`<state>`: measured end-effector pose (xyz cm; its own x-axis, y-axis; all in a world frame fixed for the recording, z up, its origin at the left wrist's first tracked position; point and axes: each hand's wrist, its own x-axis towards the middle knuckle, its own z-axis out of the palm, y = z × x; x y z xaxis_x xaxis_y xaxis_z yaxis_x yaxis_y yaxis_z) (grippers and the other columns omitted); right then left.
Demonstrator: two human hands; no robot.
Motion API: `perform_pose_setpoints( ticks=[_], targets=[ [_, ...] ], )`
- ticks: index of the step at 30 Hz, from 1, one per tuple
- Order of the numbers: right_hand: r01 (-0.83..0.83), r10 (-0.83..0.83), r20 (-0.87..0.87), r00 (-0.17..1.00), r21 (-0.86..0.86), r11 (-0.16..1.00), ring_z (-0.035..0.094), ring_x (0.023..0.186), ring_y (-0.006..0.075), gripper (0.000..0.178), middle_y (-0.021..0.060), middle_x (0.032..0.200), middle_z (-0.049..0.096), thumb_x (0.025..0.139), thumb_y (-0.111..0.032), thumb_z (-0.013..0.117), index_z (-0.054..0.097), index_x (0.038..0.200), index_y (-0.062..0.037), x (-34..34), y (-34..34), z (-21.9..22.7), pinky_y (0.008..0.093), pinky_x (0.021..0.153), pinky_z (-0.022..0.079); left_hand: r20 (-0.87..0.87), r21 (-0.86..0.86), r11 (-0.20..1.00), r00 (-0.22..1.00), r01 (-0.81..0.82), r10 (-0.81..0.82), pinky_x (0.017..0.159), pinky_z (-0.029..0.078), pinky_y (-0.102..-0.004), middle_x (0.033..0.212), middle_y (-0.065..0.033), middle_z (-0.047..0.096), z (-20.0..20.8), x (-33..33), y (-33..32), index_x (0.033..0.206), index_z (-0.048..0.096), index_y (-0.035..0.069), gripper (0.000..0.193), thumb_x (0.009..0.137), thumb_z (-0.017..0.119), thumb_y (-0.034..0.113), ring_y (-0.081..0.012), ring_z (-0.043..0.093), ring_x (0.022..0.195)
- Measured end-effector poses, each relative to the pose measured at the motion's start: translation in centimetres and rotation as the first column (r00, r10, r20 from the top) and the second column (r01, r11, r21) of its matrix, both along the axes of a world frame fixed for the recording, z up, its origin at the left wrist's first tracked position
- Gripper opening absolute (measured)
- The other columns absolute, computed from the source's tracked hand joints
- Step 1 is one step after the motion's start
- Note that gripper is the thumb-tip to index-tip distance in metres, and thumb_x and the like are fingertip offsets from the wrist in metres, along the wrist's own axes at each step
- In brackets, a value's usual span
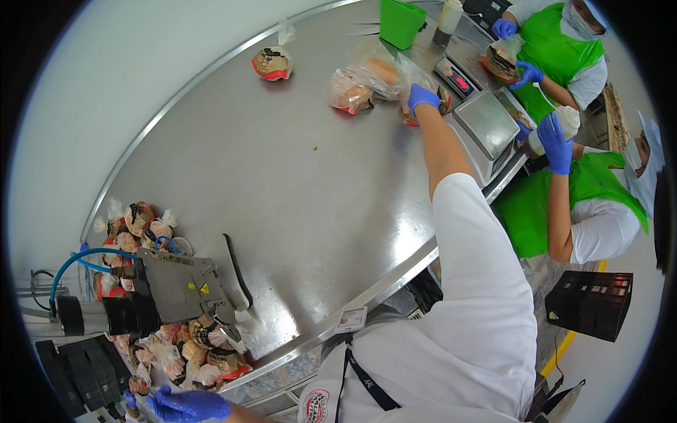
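My right hand (423, 97), in a blue glove, reaches across the steel table. Its fingers are closed on a clear plastic bag (411, 116) with red and brown print, beside the scale. Two more filled bags lie just left of it: a printed bag (348, 93) and a clear bag (382, 73) with a tan item inside. At the lower left my left hand (189, 405), also gloved, is held out with its fingers stretched and nothing visible in it. Near it is a pile of tied bags (201, 352) with pale pink contents that look like poultry.
A grey clipping machine (185, 278) with blue hoses and a black curved arm stands at left. One tied bag (273, 63) lies far off. A scale (486, 123), green container (400, 25) and bottle (448, 25) stand at right, near two co-workers in green aprons, one holding a squeeze bottle (564, 121).
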<state>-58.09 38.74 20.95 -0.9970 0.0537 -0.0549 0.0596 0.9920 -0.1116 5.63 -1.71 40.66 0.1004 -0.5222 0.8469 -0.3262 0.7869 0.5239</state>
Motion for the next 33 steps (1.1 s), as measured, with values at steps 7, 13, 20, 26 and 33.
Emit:
perform_pose_setpoints(
  ticks=[7, 13, 20, 26, 33],
  targets=[
    [-0.160, 0.141, -0.184, 0.973, -0.093, 0.983, 0.061, 0.091, 0.0349, 0.024, 0.0173, 0.100, 0.063, 0.080, -0.021, 0.048, 0.066, 0.085, -0.0055, 2.6, 0.4, -3.5, 0.0425, 0.079, 0.048, 0.148, -0.711, 0.666, 0.877, -0.226, 0.456, 0.073, 0.048, -0.0307, 0.099, -0.0086, 0.057, 7.8, -18.3, 5.0, 0.109, 0.053, 0.002, 0.022, 0.090, 0.054, 0.015, -0.0187, 0.057, 0.081],
    [-0.649, 0.416, -0.568, 0.710, -0.297, 0.701, 0.058, 0.065, 0.0303, 0.016, 0.0119, 0.076, 0.062, 0.080, -0.015, 0.047, 0.060, 0.074, -0.0062, 13.6, -3.5, -3.9, 0.0398, 0.059, 0.045, 0.645, 0.169, 0.456, 0.252, 0.874, -0.721, 0.089, 0.043, -0.0341, 0.108, -0.0129, 0.057, 0.5, -35.6, 5.9, 0.118, 0.051, 0.003, 0.045, 0.078, 0.067, 0.017, -0.0248, 0.055, 0.099],
    [0.243, 0.424, -0.075, 0.903, -0.725, -0.644, 0.051, 0.062, 0.0113, 0.019, -0.0002, 0.065, 0.050, 0.085, -0.015, 0.047, 0.050, 0.067, -0.0078, 24.2, -2.3, -2.4, 0.0261, 0.057, 0.041, 0.099, 0.913, 0.039, -0.128, 0.405, -0.987, 0.103, 0.031, -0.0428, 0.135, -0.0188, 0.034, -23.3, -24.9, 10.8, 0.140, 0.023, 0.006, 0.093, 0.068, 0.076, 0.034, -0.0361, 0.038, 0.122],
    [0.314, 0.366, 0.116, 0.923, -0.777, -0.546, 0.057, 0.082, 0.0155, 0.016, 0.0061, 0.085, 0.059, 0.086, -0.016, 0.052, 0.056, 0.097, -0.0046, 31.5, -4.3, -4.8, 0.0286, 0.079, 0.045, 0.309, 0.668, 0.194, -0.030, 0.718, -0.951, 0.103, 0.029, -0.0430, 0.134, -0.0178, 0.035, -22.7, -19.8, 18.2, 0.138, 0.026, 0.006, 0.093, 0.067, 0.077, 0.034, -0.0351, 0.038, 0.121],
    [0.033, 0.287, 0.023, 0.958, -0.999, -0.029, 0.043, 0.119, 0.0212, 0.051, 0.0118, 0.127, 0.048, 0.090, -0.015, 0.051, 0.032, 0.137, -0.0074, 38.3, 0.7, -5.5, 0.0348, 0.101, 0.033, 0.053, 0.663, 0.219, 0.247, 0.715, -0.967, 0.099, 0.033, -0.0389, 0.126, -0.0168, 0.043, -22.5, -13.9, 20.1, 0.128, 0.039, 0.001, 0.071, 0.073, 0.074, 0.027, -0.0315, 0.039, 0.118]
  ],
)
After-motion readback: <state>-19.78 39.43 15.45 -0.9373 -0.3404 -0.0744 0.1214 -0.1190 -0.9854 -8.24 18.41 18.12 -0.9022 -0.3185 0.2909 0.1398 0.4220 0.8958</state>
